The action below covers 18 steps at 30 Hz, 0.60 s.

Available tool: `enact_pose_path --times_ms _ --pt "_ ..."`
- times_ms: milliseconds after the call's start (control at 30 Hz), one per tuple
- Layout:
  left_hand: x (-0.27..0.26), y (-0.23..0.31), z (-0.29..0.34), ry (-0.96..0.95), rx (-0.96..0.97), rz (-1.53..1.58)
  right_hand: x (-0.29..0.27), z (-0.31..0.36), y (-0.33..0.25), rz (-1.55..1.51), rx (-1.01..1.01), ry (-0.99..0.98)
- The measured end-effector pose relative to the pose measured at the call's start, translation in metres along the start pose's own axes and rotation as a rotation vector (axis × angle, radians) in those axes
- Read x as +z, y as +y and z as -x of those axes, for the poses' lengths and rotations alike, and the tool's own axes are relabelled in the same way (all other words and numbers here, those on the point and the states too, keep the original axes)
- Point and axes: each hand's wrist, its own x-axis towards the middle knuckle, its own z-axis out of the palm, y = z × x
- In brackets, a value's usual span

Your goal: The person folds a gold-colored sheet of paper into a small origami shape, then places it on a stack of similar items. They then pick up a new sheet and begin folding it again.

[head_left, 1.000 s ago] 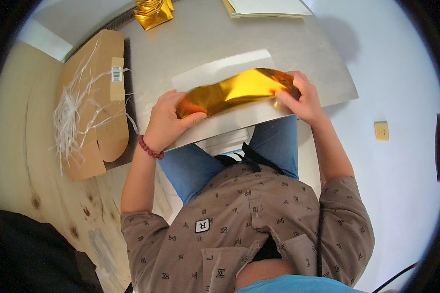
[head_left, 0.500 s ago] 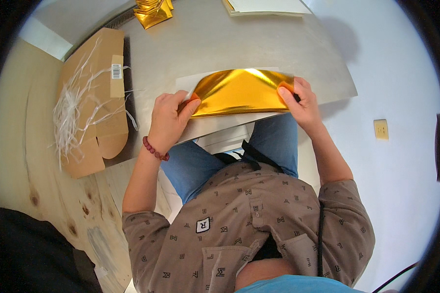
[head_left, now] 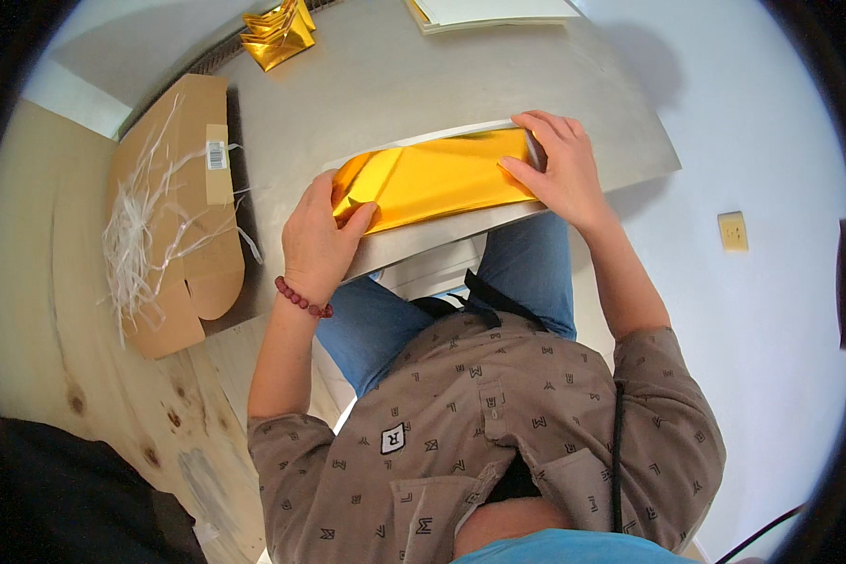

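Note:
A sheet of shiny gold foil paper (head_left: 442,177), folded over into a long strip, lies near the front edge of the metal tabletop. A pale edge shows along its far side. My left hand (head_left: 324,230) grips its left end, thumb on the gold face and fingers curled round the far side. At the other end, my right hand (head_left: 564,174) holds the strip between the thumb on top and fingertips at the far corner. A small crease shows by my left thumb.
Folded gold foil pieces (head_left: 280,36) are stacked at the far left of the grey table (head_left: 376,75). A pile of pale sheets (head_left: 493,14) lies at the back. Left of the table stands a cardboard box (head_left: 193,268) with white shredded strands (head_left: 132,226) over it.
The raised, bowed foil paper now lies flatter and narrower. My right hand has shifted left and its fingers now reach the far edge; my left hand has moved slightly left and down.

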Motion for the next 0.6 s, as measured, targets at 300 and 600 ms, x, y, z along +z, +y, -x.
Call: enact_pose_path --times_ms 300,600 --pt "-0.008 -0.002 -0.005 -0.079 -0.036 0.080 -0.013 -0.027 -0.008 -0.065 0.231 -0.391" --pt "-0.010 -0.005 -0.007 -0.095 -0.005 0.088 -0.003 -0.024 -0.001 0.007 -0.055 -0.171"
